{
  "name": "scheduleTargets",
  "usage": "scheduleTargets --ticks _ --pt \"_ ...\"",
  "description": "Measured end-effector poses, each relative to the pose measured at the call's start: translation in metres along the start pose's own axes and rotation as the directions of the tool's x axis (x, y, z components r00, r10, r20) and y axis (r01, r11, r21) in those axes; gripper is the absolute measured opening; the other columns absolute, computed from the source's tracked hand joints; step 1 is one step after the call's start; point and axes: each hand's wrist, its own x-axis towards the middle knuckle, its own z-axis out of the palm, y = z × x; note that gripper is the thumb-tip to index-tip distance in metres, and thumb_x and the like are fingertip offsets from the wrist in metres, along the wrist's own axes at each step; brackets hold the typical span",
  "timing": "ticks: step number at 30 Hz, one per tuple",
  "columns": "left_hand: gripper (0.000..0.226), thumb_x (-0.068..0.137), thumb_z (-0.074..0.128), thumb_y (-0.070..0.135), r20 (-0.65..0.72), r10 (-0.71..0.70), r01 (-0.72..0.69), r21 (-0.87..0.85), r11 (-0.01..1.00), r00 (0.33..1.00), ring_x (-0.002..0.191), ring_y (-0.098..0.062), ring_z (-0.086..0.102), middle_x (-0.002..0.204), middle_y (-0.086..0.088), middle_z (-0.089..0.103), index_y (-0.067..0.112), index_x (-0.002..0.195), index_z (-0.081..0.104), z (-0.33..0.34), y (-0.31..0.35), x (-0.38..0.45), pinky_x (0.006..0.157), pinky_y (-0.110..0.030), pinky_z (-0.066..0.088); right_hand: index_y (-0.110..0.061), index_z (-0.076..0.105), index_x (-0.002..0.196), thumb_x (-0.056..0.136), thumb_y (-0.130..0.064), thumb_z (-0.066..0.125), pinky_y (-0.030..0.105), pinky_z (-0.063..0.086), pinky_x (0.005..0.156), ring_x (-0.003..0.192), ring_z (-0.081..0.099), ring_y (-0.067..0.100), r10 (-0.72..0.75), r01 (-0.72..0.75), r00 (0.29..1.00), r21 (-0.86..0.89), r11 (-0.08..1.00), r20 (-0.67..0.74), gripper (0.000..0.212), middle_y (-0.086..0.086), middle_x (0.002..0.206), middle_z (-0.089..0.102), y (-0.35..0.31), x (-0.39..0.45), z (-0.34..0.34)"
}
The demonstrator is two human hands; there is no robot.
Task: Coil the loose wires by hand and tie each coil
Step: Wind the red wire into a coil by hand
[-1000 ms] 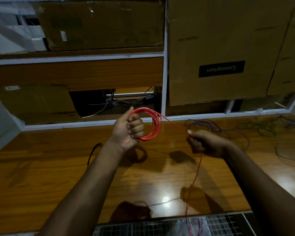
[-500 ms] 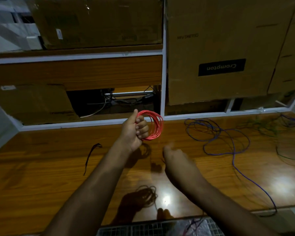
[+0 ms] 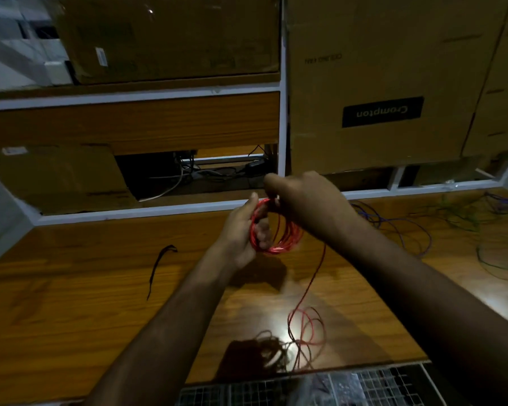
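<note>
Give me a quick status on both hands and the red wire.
Left hand grips red coil. Right hand on the coil's top, grip hidden. Loose red tail uncoiled on table. Nothing in the way.

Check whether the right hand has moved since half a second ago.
Yes. The right hand rose from low over the wooden tabletop to the red wire coil near the white shelf rail.

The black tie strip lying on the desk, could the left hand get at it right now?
Probably not straight away. The way to the black strip across the desk looks unobstructed, but the left hand grips the red coil, which the right hand is also working on.
</note>
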Motion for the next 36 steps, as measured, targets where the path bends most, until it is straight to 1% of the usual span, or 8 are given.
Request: scheduleTargets --ticks 6,11,15,19,21,29,32,36 --pt "0.048 0.103 0.035 0.046 0.191 -0.078 0.108 -0.153 0.982 0.979 0.030 -0.003 0.024 0.043 0.008 0.027 0.018 0.065 0.045 0.004 0.004 -0.004 0.037 -0.017 0.011 -0.014 0.062 0.099 0.088 -0.031 0.072 0.020 0.036 0.055 0.064 0.058 0.012 -0.013 0.010 0.993 -0.025 1.000 -0.120 0.023 -0.003 0.076 0.058 0.034 0.016 0.004" --pt "0.044 0.096 0.042 0.046 0.342 -0.146 0.194 -0.109 0.975 0.928 0.034 -0.004 0.018 0.043 0.009 0.028 0.019 0.062 0.046 -0.009 0.016 -0.011 0.038 -0.019 0.010 -0.019 0.060 0.080 0.084 -0.044 0.072 0.014 0.040 0.051 0.057 0.053 0.003 0.086 -0.096 0.995 0.358 0.929 0.045 0.028 -0.009 0.068 0.058 0.052 0.012 0.007" --pt "0.044 0.097 0.043 0.044 0.383 -0.060 0.153 -0.217 0.964 0.922 0.031 -0.003 0.025 0.041 0.011 0.033 0.021 0.059 0.045 -0.021 0.034 -0.015 0.034 -0.018 0.017 -0.013 0.056 0.073 0.099 -0.034 0.054 0.023 0.032 0.046 0.049 0.040 0.012 0.087 -0.436 0.892 0.792 0.427 0.444 0.034 -0.002 0.059 0.045 0.080 -0.020 0.017" --pt "0.050 0.100 0.036 0.042 0.210 0.087 -0.003 -0.370 0.929 0.974 0.028 -0.002 0.029 0.038 0.010 0.030 0.022 0.056 0.044 -0.041 0.057 -0.013 0.034 -0.017 0.013 -0.009 0.067 0.098 0.092 -0.027 0.067 0.022 0.036 0.053 0.057 0.042 0.011 0.028 -0.594 0.798 0.794 -0.127 0.602 0.019 0.001 0.068 0.048 0.105 -0.073 0.052" --pt "0.051 0.102 0.035 0.042 0.168 0.098 -0.027 -0.379 0.925 0.981 0.029 -0.003 0.028 0.038 0.010 0.030 0.021 0.056 0.044 -0.046 0.060 -0.012 0.034 -0.018 0.013 -0.006 0.065 0.118 0.095 -0.009 0.057 0.027 0.048 0.062 0.068 0.056 0.015 0.079 -0.647 0.740 0.739 -0.191 0.668 0.025 0.004 0.082 0.064 0.098 -0.094 0.060" --pt "0.049 0.104 0.035 0.044 0.043 0.109 -0.090 -0.307 0.948 0.993 0.031 -0.004 0.027 0.042 0.009 0.030 0.020 0.061 0.043 -0.025 0.037 -0.002 0.033 -0.018 0.017 -0.005 0.060 0.121 0.098 -0.003 0.056 0.029 0.060 0.053 0.060 0.072 0.018 0.328 -0.698 0.632 0.331 0.635 0.702 0.023 0.012 0.093 0.069 -0.026 -0.086 0.056" --pt "0.047 0.104 0.036 0.044 -0.004 0.096 -0.095 -0.168 0.981 0.995 0.033 -0.004 0.028 0.044 0.008 0.030 0.019 0.065 0.043 -0.022 0.023 0.000 0.033 -0.017 0.021 -0.016 0.066 0.104 0.099 -0.019 0.058 0.024 0.053 0.059 0.074 0.068 0.015 0.209 -0.364 0.788 0.164 0.917 0.579 0.009 0.003 0.091 0.070 -0.058 -0.071 0.025" --pt "0.047 0.103 0.038 0.046 -0.080 0.081 -0.083 -0.021 0.996 0.994 0.036 -0.007 0.030 0.047 0.006 0.032 0.019 0.065 0.045 -0.019 0.010 -0.004 0.037 -0.019 0.023 -0.026 0.063 0.102 0.090 -0.014 0.059 0.043 0.054 0.087 0.083 0.062 0.017 0.027 -0.151 0.880 0.226 0.962 0.474 0.017 -0.004 0.089 0.065 -0.061 -0.051 -0.008"
